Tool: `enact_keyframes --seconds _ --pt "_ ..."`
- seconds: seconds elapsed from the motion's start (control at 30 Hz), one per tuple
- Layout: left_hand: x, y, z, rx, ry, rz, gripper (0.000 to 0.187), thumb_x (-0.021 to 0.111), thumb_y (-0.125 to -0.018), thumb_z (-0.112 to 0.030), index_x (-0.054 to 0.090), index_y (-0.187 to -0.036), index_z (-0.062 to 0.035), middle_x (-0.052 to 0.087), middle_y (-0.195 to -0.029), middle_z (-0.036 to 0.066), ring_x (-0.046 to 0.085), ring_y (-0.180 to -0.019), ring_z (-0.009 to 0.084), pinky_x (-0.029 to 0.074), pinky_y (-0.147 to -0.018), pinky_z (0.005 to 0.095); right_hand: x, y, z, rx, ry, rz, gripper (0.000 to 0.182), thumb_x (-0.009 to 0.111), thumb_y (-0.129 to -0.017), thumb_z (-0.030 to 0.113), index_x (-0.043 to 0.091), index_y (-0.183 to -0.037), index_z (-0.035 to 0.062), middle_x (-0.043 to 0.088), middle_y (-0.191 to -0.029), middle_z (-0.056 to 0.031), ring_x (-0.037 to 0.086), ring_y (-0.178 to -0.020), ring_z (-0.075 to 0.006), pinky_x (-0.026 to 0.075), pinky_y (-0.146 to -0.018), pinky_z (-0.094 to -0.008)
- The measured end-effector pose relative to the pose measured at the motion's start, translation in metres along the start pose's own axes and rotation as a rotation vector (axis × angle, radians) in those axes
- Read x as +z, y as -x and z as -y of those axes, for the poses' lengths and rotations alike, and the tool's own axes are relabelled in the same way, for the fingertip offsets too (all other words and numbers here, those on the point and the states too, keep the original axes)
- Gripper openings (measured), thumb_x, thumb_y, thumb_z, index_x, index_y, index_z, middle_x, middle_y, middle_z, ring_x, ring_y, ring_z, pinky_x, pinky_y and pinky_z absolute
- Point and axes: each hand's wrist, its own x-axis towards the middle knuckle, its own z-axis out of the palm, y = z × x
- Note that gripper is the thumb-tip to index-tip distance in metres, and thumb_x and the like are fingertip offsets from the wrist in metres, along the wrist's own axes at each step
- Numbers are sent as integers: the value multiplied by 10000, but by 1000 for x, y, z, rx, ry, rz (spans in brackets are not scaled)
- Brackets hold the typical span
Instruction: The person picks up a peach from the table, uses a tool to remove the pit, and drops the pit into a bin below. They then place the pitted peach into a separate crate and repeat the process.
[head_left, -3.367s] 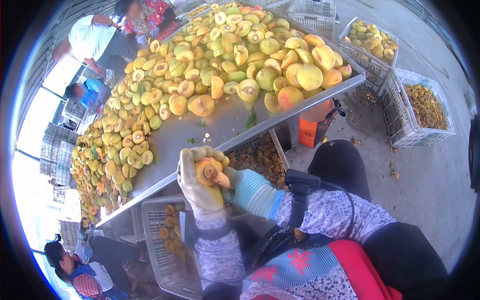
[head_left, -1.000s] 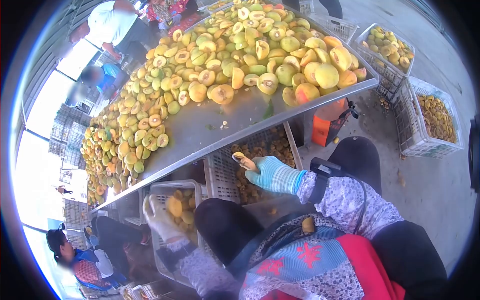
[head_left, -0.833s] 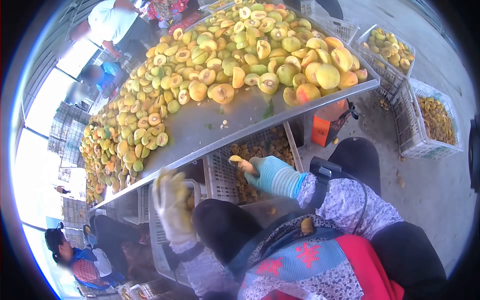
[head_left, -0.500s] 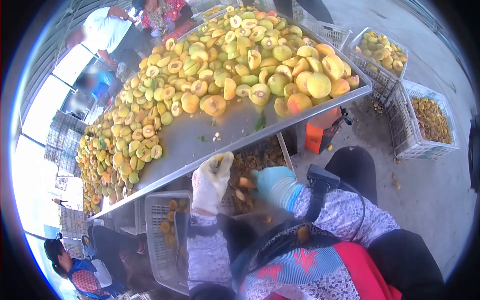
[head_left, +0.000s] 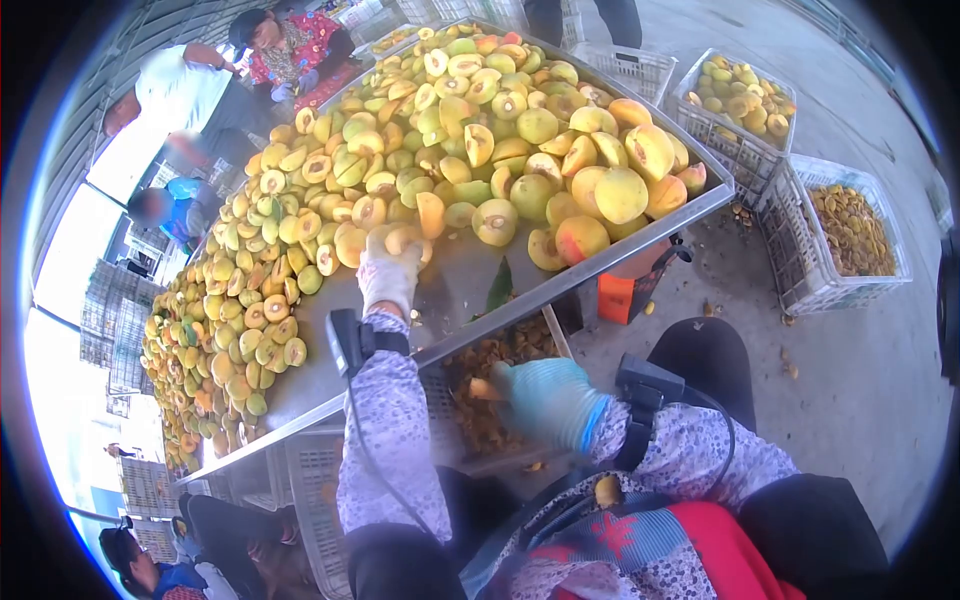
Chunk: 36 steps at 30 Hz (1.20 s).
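My left hand (head_left: 390, 275), in a white glove, reaches over the near part of the metal table (head_left: 455, 290). Its fingers are closed round a yellow peach half (head_left: 402, 240) at the front edge of the heap of halved peaches (head_left: 440, 150). Lower down, my right hand (head_left: 548, 400), in a teal glove, is closed on a short orange-brown object (head_left: 486, 390) that sticks out to the left; blur hides its kind. Beneath that hand sits a crate of brownish fruit scraps (head_left: 510, 345), partly under the table edge.
To the right stand a crate of peaches (head_left: 740, 100) and a crate of brown scraps (head_left: 850, 230). An orange container (head_left: 618, 295) is below the table corner. A grey crate (head_left: 318, 500) stands at my left. Several people work beyond the table and at lower left.
My left hand has moved from above the scrap crate, up and forward to the peach heap, and closed round a half. My right hand stays over the crate.
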Motion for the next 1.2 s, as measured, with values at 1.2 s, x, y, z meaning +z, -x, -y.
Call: enact_keyframes --seconds 1.2 --pt "-96 165 -37 -306 1643 -20 469 514 -999 -450 515 -1162 -10 572 -1123 150 622 -1022 324 546 -874 476 30 -10 37 -96 -408 -247 332 594 -882 322 570 -1072 51 677 -840 -230 662 -812 -432 528 -720 -517"
